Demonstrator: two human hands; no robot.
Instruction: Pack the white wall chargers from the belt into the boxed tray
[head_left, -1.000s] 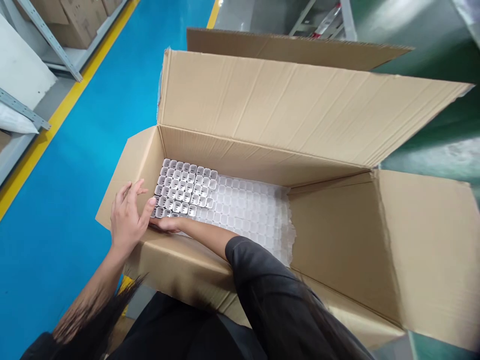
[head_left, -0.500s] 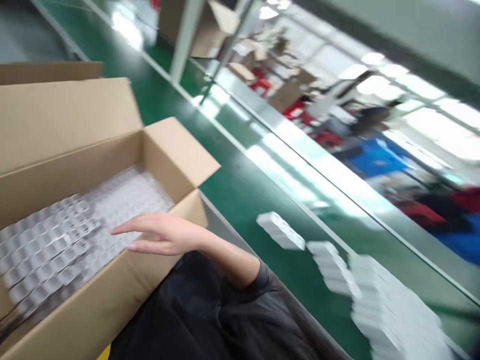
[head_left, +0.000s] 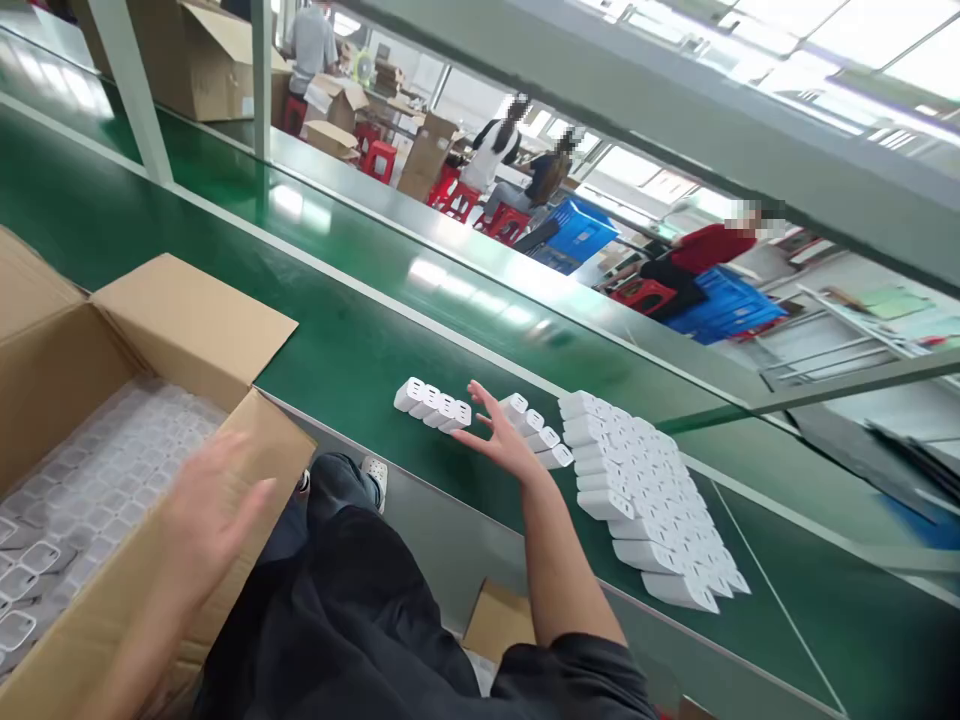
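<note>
- Right hand is stretched out over the green surface, bare forearm running up from the lower right, fingers pointing away and the thumb out to the left.
- Grip there is spread — nothing pinched. Thumb tip is right by the end of a short row of four white blocks; can't tell if it's touching.
- Another short row lies on the surface just right of that hand, and a big packed cluster sits further right.
- Left hand is blurry, held over the near side of the carton, with its thumb well apart from the fingers, so that grip's spread too.
- Inside the carton: clear plastic packing, with white-rimmed pieces at lower left.
- Writing-wise — the small dark marks on the blocks' end faces are too tiny to read.
</note>
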